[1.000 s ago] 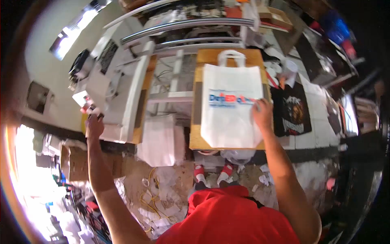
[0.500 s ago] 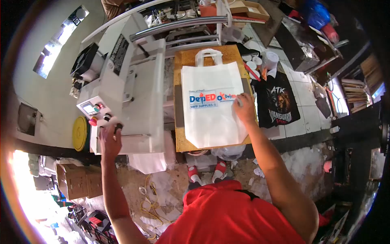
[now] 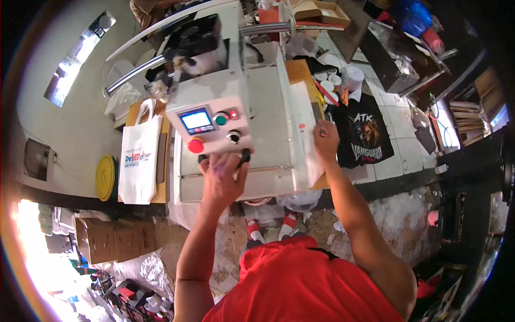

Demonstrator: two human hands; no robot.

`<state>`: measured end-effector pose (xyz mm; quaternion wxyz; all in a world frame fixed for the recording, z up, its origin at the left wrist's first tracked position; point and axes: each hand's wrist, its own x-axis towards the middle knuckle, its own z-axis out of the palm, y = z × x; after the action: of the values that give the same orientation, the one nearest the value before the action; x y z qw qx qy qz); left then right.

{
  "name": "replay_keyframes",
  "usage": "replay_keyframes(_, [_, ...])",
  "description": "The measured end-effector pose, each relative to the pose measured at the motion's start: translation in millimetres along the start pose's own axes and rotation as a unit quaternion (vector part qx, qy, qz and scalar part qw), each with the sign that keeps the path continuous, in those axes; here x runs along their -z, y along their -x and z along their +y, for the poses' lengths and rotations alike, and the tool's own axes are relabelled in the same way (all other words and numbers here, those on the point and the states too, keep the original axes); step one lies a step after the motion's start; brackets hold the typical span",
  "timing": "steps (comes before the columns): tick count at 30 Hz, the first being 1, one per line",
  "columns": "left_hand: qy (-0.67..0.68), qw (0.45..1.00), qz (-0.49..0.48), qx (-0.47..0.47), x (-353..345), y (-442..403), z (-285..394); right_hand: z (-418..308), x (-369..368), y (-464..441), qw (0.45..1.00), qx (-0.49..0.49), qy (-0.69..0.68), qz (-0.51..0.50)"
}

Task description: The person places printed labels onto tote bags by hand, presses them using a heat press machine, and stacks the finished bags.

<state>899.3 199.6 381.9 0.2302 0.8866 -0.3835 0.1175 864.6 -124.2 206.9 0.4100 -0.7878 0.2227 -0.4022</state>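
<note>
My left hand is wrapped round the dark front handle of a white press head, just below its control panel with a lit screen, a green button and a red button. My right hand rests with curled fingers at the right edge of a white bag; what it may pinch is too small to tell. The press's wide plate covers most of that bag and its wooden board. Another white printed bag lies on a second wooden board at the left.
A black printed shirt lies on the tiled surface at the right, near white tubs. A yellow round lid stands at the left. Cardboard boxes are on the floor. Part of another person shows at the top.
The press head has slid right with my left hand, over the right-hand bag, uncovering the bag and board at the left. My right hand has stayed by the bag's right edge.
</note>
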Motion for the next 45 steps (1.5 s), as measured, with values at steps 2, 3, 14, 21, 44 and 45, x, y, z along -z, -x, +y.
replay_keyframes(2, [0.020,1.000,0.012,-0.014,-10,-7,23,0,35,2,0.993,-0.042,-0.056,0.093])
replay_keyframes(3, [0.018,0.999,0.028,-0.027,-18,-10,32,7,55,4,0.994,-0.037,-0.027,0.102])
replay_keyframes(14, [0.026,0.998,0.035,-0.033,-52,-24,90,67,233,158,0.964,-0.215,0.116,0.109])
replay_keyframes(21, [0.057,0.997,0.000,-0.042,-52,-26,97,-48,182,114,0.990,-0.082,-0.024,0.108])
replay_keyframes(44, [0.053,0.814,-0.055,0.575,-124,412,-418,-185,-30,88,0.955,0.150,0.255,-0.024])
replay_keyframes(45, [0.034,0.809,-0.042,0.585,-137,419,-449,-178,-25,85,0.947,0.146,0.285,-0.015])
